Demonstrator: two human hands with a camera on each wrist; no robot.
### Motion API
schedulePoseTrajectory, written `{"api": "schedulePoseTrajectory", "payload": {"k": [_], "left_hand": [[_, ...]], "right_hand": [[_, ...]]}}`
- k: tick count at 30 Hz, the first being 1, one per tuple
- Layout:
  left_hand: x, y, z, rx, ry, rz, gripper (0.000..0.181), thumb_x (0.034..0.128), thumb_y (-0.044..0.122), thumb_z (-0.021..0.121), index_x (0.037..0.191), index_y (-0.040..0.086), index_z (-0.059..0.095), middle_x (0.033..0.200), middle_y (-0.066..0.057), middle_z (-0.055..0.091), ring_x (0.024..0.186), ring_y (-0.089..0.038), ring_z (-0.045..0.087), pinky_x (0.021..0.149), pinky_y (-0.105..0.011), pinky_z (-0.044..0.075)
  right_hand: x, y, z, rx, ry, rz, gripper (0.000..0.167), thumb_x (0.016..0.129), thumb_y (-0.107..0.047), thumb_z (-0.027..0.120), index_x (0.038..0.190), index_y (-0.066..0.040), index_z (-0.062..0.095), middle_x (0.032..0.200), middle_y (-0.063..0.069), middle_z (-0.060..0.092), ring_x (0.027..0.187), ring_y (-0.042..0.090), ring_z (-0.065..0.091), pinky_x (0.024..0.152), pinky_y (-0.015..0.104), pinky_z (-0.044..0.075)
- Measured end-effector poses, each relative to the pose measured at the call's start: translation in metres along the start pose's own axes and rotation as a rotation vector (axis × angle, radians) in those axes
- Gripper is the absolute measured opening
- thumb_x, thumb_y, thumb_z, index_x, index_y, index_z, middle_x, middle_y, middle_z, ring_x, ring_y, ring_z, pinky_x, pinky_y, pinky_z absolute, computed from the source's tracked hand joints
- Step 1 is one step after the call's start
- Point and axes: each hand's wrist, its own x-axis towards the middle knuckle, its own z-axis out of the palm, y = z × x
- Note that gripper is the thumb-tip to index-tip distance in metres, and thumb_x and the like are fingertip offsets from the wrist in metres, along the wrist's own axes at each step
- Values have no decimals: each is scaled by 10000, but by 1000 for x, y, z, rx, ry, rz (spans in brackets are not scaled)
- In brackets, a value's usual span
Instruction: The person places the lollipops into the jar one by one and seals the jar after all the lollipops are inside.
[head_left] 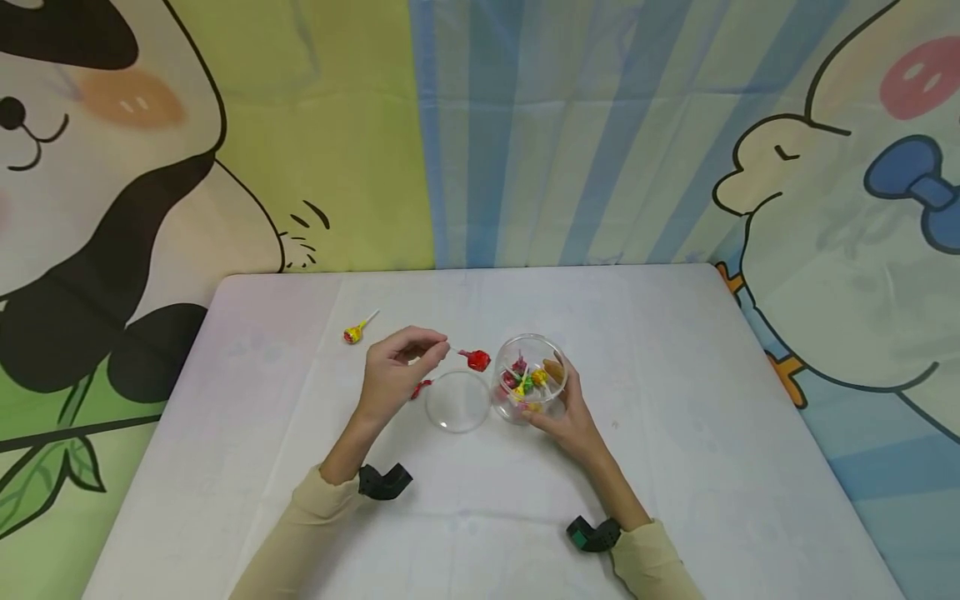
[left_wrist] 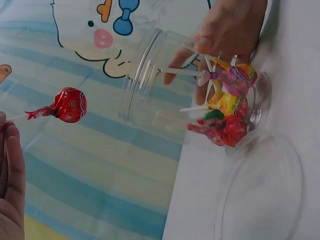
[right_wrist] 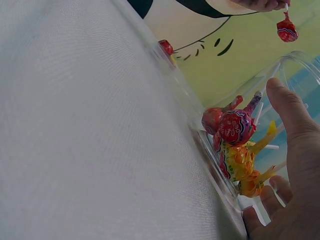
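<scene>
My left hand [head_left: 393, 371] pinches the white stick of a red-wrapped lollipop [head_left: 478, 360], holding it in the air just left of a clear jar [head_left: 529, 337]. The left wrist view shows the red lollipop head [left_wrist: 71, 105] apart from the jar's mouth. My right hand [head_left: 573, 425] grips the jar from its right side, thumb and fingers around the wall. Several lollipops in red, purple, yellow and green wrappers lie at the jar's bottom; yellow lollipops [right_wrist: 240, 162] show near my fingers in the right wrist view.
A clear round lid [head_left: 459, 430] lies on the white table left of the jar. Another red lollipop [head_left: 422, 388] lies beside the lid, partly hidden by my left hand. Farther back left lies a yellow lollipop [head_left: 354, 334]. A cartoon-printed cloth [head_left: 525, 167] hangs behind the table.
</scene>
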Motion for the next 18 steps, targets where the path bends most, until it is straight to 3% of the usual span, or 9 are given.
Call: {"api": "schedulePoseTrajectory", "payload": {"k": [3, 11, 18], "left_hand": [[4, 3, 14, 23, -48, -19, 130, 853, 37, 715, 982, 33, 717, 891, -127, 721, 745, -55, 645, 688, -185, 543], [3, -5, 52, 126, -128, -32, 123, 859, 156, 735, 962, 91, 753, 834, -53, 747, 598, -72, 641, 551, -227, 525], [-1, -11, 69, 222, -145, 5, 119, 833, 120, 755, 944, 79, 776, 826, -34, 757, 513, -2, 535, 446, -181, 399]], "right_hand": [[0, 0, 0, -2, -1, 9, 990, 803, -70, 755, 1549, -144, 108, 1553, 228, 273, 1464, 408, 228, 1148, 663, 136], [-1, -1, 0, -9, -2, 2, 978, 808, -63, 752, 1545, -136, 114, 1551, 229, 265, 1455, 411, 242, 1146, 660, 154], [0, -1, 0, -16, -3, -31, 979, 811, -53, 751, 1543, -97, 104, 1540, 259, 255, 1447, 431, 240, 1132, 680, 153]]}}
